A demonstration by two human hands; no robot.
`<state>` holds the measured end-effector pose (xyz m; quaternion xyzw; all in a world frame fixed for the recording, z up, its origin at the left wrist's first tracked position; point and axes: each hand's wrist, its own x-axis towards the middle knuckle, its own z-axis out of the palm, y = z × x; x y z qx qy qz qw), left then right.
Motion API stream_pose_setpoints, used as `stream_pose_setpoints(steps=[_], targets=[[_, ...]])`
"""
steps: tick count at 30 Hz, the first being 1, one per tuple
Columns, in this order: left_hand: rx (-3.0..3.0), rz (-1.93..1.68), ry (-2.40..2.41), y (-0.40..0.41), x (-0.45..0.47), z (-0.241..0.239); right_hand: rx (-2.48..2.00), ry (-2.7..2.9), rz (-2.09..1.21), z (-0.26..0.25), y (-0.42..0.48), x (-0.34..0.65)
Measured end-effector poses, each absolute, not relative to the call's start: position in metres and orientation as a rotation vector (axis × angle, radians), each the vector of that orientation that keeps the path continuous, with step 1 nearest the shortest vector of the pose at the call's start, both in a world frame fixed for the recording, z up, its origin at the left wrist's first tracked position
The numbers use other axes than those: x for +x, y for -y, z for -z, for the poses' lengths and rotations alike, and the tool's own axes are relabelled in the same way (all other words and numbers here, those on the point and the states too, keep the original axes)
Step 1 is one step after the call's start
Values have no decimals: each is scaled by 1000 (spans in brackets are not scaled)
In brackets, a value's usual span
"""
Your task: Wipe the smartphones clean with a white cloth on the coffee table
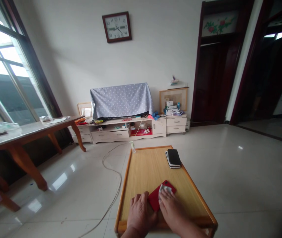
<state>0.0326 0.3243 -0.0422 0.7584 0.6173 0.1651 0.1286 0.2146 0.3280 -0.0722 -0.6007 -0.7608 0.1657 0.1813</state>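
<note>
A red smartphone (155, 197) lies face down and slantwise on a low wooden table (146, 165), its camera end pointing away to the right. My left hand (139, 213) grips the phone's near left end, with the thumb along the lower edge. Under the fingers of my right hand (170, 206) is a folded white tissue (165, 188), pressed against the back of the phone near the camera end. My right palm hides part of the phone's lower edge.
On the table's far right lies a small stack with a black phone-like slab (174, 157) on top. A small clear pump bottle (133, 147) stands at the far left corner. A cable (120, 178) runs over the floor, left of the table. Beyond is a white TV cabinet (111, 135).
</note>
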Motion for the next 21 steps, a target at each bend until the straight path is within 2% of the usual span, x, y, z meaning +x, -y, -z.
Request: stream_pose_setpoints(steps=[4,10,15,21], targets=[[2232,-438,-1813,-323,32,40,-1822,2041,-407,75,-347,215],[2218,-445,-1751,-324,29,41,-1460,2251,-594,85,-344,175],[2205,-454,-1793,-325,29,44,-1744,2105,-403,87,-368,203],[2239,-460,-1797,-328,30,50,-1875,1998,-361,94,-366,232]])
